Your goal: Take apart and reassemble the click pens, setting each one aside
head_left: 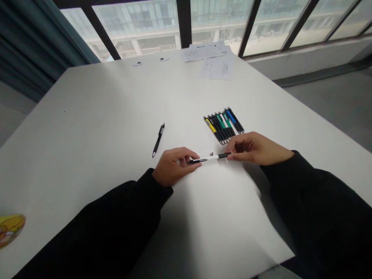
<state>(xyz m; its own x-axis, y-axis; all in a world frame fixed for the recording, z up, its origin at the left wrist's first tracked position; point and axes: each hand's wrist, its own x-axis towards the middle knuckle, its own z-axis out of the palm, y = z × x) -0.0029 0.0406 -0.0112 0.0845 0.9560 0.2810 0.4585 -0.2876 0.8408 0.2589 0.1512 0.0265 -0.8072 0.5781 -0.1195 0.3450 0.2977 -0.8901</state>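
Observation:
A white pen with a black clip and black grip (212, 157) lies level between my two hands, just over the table. My left hand (177, 163) pinches its clip end. At the grip end, the fingers of my right hand (250, 148) are closed on the pen. Just behind the pen sits a small metallic piece (211, 154), too small to make out well. Beyond my right hand lies a row of several pens (222, 126) with yellow, black, green, white and blue barrels. A single black pen (158, 140) rests apart, beyond my left hand.
The white table (110, 116) reaches to the windows. Printed papers (216, 66) lie at its far edge, near two small round fittings (164, 59). A yellow patterned object (11, 229) is cut off at the left. A dark curtain (43, 42) hangs at the far left.

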